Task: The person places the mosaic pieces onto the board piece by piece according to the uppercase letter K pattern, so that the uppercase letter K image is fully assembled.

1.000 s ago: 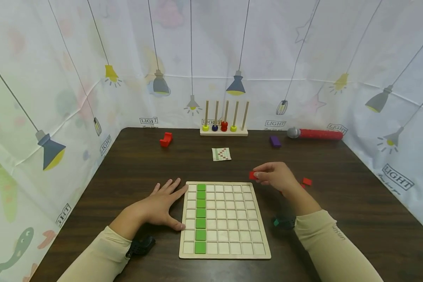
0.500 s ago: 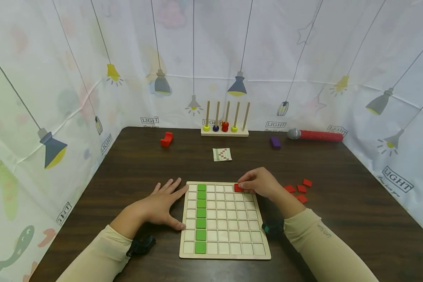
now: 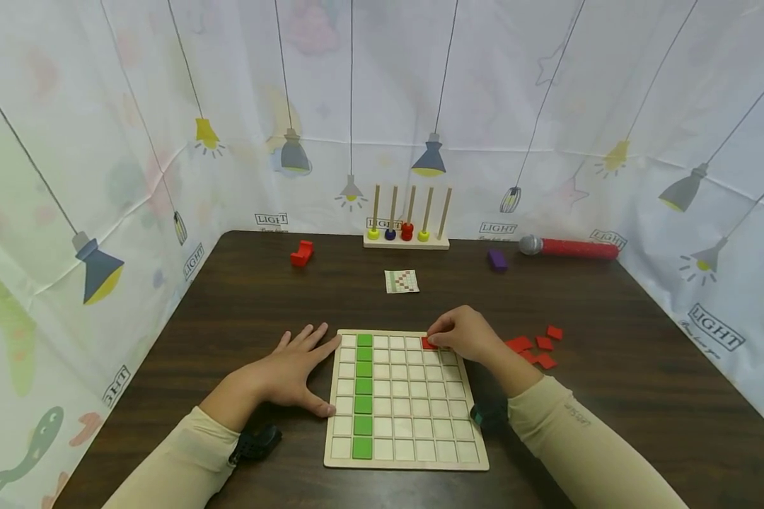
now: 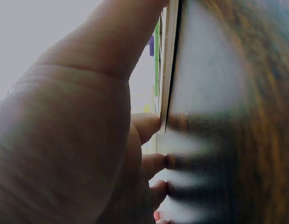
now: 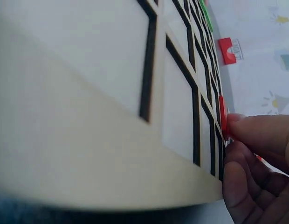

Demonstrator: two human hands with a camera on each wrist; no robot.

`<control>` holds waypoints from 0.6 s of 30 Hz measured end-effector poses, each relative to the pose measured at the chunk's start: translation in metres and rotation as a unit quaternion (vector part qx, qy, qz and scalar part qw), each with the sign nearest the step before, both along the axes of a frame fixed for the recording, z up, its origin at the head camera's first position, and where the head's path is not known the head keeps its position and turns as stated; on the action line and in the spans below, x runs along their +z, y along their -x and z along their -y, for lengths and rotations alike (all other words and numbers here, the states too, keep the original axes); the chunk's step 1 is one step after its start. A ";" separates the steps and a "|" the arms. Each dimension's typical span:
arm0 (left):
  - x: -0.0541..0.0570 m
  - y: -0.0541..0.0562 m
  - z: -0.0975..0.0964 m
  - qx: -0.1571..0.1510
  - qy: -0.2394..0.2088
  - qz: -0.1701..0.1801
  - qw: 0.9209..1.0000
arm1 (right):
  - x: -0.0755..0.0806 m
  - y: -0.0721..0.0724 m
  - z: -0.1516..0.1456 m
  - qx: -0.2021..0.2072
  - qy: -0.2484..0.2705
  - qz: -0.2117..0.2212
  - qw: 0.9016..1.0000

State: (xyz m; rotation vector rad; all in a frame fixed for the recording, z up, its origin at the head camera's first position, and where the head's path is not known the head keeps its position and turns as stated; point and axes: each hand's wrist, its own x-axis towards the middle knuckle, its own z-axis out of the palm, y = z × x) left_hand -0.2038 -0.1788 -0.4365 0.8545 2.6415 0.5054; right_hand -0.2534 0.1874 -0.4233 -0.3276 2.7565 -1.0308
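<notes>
Left side first: left hand [image 3: 280, 379] down at the table [image 3: 248, 314], fingers spread apart and holding nothing, thumb and forefinger right up against the left edge of the wooden grid board [image 3: 406, 466], probably there to steady. Just inside, in the second column, green tiles [image 3: 363, 387] running top to bottom, every cell filled. On across the pale bare cells to the top row, sixth from the left by the look of things, and straight to the action: a red tile [image 3: 427, 343], pinched between thumb and finger of the right hand [image 3: 470, 336], partly hidden behind them. Looks like the placing step, though impossible to tell whether fully seated. Calls next, in all likelihood, for squaring the edges, pressing down and letting go cleanly. Off to the right, a small scatter of loose red tiles [image 3: 518, 344], apparently for the same treatment. Now the surface, left to right again: dark wood grain, and towards the back a red block [image 3: 302, 254], a printed card [image 3: 402, 281] with a green and red grid, a peg stand [image 3: 395, 244] with coloured rings [image 3: 407, 232], a purple block [image 3: 497, 261], then a red-handled microphone [image 3: 569, 247]. Behind, right across, pale creased cloth [image 3: 388, 71], printed with hanging lamps [image 3: 102, 268] and the word LIGHT.
</notes>
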 end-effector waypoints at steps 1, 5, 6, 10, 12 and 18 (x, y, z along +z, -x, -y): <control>0.000 0.000 0.000 -0.002 -0.001 0.000 1.000 | 0.000 -0.001 -0.002 -0.002 0.002 0.002 1.000; 0.000 0.001 -0.002 -0.003 0.002 -0.002 1.000 | 0.002 -0.005 -0.020 -0.014 0.012 0.009 1.000; 0.000 0.001 -0.003 -0.003 0.003 -0.003 1.000 | 0.003 -0.006 -0.026 -0.017 0.011 0.010 1.000; 0.000 0.000 -0.002 -0.001 0.005 -0.002 1.000 | 0.006 -0.009 -0.056 -0.025 -0.016 -0.004 1.000; 0.000 0.000 -0.002 0.001 0.004 -0.001 1.000 | 0.008 -0.010 -0.073 -0.033 -0.042 -0.019 0.998; -0.001 -0.001 0.001 0.003 0.001 0.002 1.000 | 0.009 -0.010 -0.114 -0.071 -0.108 -0.043 0.991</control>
